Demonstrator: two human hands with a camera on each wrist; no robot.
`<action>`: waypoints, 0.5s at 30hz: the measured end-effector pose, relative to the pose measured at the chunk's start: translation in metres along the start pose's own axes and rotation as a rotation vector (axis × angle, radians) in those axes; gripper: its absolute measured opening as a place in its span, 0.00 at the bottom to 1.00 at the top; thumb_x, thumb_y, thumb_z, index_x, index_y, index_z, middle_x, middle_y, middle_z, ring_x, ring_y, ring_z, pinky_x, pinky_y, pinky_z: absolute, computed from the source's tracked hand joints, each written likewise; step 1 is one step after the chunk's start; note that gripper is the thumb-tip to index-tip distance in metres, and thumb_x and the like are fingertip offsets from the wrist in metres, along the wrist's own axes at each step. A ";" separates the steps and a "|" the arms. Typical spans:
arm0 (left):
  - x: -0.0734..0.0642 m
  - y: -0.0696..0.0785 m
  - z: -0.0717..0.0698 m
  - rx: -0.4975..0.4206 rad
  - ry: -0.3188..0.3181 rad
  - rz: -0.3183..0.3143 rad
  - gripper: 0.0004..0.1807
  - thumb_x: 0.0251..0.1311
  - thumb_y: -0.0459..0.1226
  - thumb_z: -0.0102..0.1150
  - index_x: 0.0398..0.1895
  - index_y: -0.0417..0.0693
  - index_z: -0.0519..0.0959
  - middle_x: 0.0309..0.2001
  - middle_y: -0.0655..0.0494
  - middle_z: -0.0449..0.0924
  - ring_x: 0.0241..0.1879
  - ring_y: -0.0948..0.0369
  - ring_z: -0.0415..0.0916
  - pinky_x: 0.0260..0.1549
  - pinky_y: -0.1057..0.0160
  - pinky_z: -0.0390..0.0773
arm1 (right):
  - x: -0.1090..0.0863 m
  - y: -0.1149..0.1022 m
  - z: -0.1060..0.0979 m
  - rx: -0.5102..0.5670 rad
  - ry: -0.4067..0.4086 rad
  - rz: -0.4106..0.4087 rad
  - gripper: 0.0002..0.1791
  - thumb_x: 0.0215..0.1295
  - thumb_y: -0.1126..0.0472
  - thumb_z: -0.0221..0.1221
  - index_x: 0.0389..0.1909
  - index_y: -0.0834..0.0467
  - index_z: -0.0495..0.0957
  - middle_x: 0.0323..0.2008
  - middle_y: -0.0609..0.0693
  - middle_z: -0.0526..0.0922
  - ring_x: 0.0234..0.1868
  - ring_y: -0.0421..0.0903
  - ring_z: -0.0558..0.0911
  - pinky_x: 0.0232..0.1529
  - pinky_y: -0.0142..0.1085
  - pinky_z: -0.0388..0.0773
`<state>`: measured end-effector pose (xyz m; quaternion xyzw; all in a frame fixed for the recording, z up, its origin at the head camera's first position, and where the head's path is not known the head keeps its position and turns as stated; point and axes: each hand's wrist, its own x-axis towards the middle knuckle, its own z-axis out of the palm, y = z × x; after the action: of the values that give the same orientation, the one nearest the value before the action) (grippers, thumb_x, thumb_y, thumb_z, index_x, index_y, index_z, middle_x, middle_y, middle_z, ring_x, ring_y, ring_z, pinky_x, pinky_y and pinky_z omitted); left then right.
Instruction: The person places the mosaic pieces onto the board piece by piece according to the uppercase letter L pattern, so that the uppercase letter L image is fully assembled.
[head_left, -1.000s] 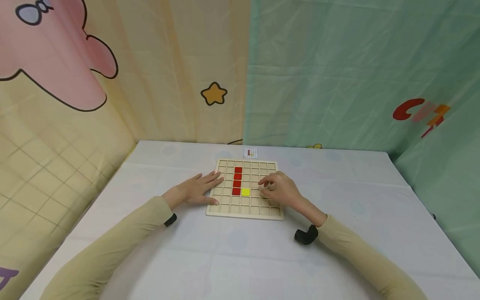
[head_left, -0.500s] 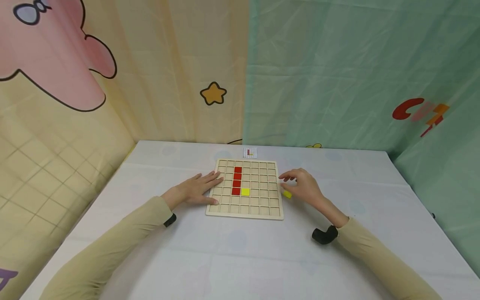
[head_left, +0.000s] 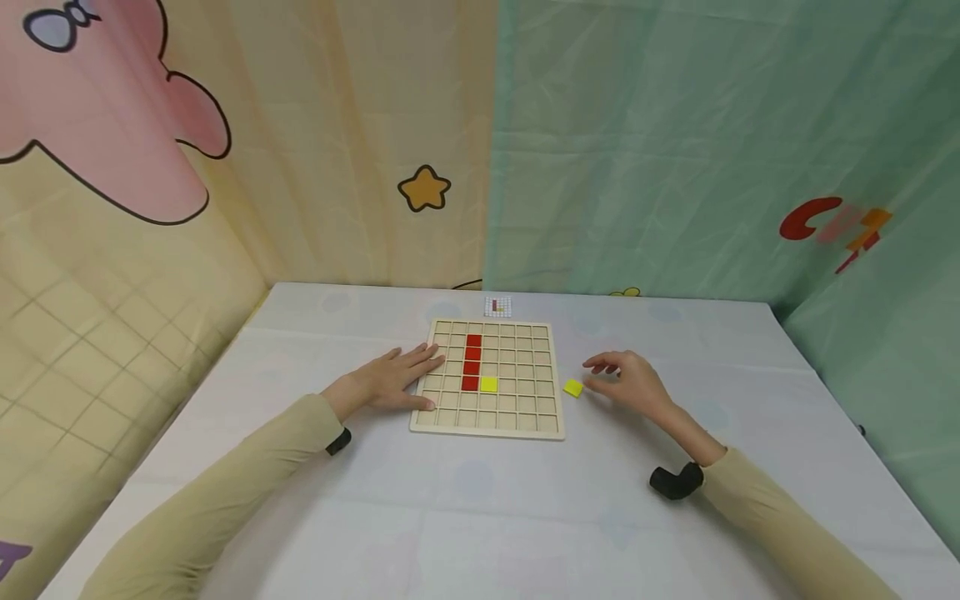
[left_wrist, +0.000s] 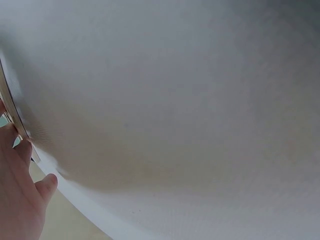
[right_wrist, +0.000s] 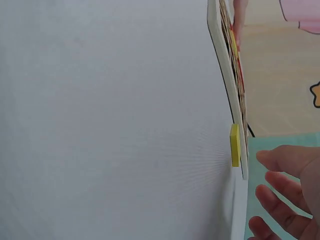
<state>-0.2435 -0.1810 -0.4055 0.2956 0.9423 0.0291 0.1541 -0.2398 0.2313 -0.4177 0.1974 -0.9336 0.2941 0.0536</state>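
A wooden grid board (head_left: 525, 425) lies on the table. Several red square tiles (head_left: 471, 368) form a column in it, and a yellow tile (head_left: 489, 384) sits right of the lowest red one. My left hand (head_left: 393, 379) rests on the board's left edge, fingers spread. Another yellow tile (head_left: 573, 388) lies on the cloth just off the board's right edge. My right hand (head_left: 633, 382) is a little to the right of this tile, its fingers loosely bent around nothing. In the right wrist view the loose yellow tile (right_wrist: 235, 145) stands apart from my fingertips (right_wrist: 267, 159).
A small printed card (head_left: 498, 307) with a coloured grid pattern lies behind the board. White cloth covers the table (head_left: 465, 517). Cartoon-print curtains (head_left: 360, 150) hang along the back and sides. Black straps (head_left: 677, 482) sit at both wrists.
My right hand has moved right, from over the board to beyond its right edge. The loose yellow tile now lies fully in sight, apart from the fingers. My left hand has stayed put.
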 end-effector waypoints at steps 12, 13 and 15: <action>-0.003 0.001 0.000 -0.010 0.011 0.004 0.48 0.61 0.65 0.48 0.77 0.53 0.47 0.78 0.50 0.40 0.77 0.50 0.39 0.72 0.40 0.45 | -0.002 -0.006 0.007 -0.064 -0.085 0.060 0.19 0.51 0.52 0.71 0.41 0.58 0.86 0.34 0.49 0.87 0.36 0.44 0.80 0.40 0.39 0.78; -0.003 0.001 -0.001 -0.010 0.011 0.004 0.48 0.61 0.65 0.48 0.77 0.53 0.47 0.78 0.51 0.40 0.77 0.51 0.39 0.72 0.40 0.45 | -0.002 -0.007 0.008 -0.070 -0.087 0.059 0.18 0.50 0.51 0.71 0.40 0.58 0.86 0.34 0.49 0.87 0.36 0.44 0.80 0.39 0.38 0.77; -0.003 0.001 -0.001 -0.010 0.010 0.003 0.48 0.61 0.65 0.48 0.77 0.53 0.47 0.78 0.51 0.40 0.77 0.51 0.39 0.72 0.40 0.45 | -0.001 -0.007 0.009 -0.085 -0.094 0.058 0.18 0.50 0.51 0.71 0.39 0.57 0.86 0.34 0.49 0.87 0.35 0.43 0.80 0.38 0.37 0.76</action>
<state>-0.2412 -0.1814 -0.4037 0.2960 0.9425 0.0353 0.1508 -0.2362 0.2214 -0.4215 0.1816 -0.9521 0.2458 0.0098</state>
